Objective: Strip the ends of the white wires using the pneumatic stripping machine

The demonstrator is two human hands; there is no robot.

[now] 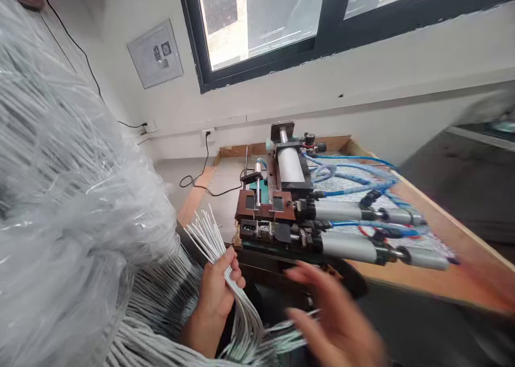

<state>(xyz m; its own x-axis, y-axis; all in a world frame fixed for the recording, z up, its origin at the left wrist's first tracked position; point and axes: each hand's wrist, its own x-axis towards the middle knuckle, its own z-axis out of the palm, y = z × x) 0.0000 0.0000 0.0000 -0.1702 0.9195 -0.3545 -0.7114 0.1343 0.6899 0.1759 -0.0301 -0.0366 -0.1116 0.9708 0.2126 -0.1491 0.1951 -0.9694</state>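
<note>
At my far left, clear plastic wrapping (80, 195) covers a tall mass of grey-white wires, crinkled and shiny. Below its lower edge, loose wires (164, 292) spill out and run towards me. Beyond them, a sheet in a clear holder (155, 54) hangs tilted on the white wall (120, 13). Next along comes a wall socket (208, 136), with a black cord (207, 166) plugged in and looping down over the bench top (225, 195).

My left hand (219, 286) is closed around a bundle of thin white wires (211, 241). Their ends fan out above my thumb, pointing up and a little left, just beside the machine's near left corner; the rest droops below my fist and bends off to the right.

Right of that fist stands the machine (265, 211), with brown plates, dark blocks and a slim upright rod at its left end. A dark-framed window (261, 18) is above it. Silver cylinders (348, 248) lie along its right side.

My right hand (338, 316) is open in front of the machine, blurred, thumb and fingers apart. Wires pass close to its thumb; I cannot tell if they touch.

Farther right, blue hoses (354, 182) curl above the cylinders, inside the bench's wooden rim (442, 217).
</note>
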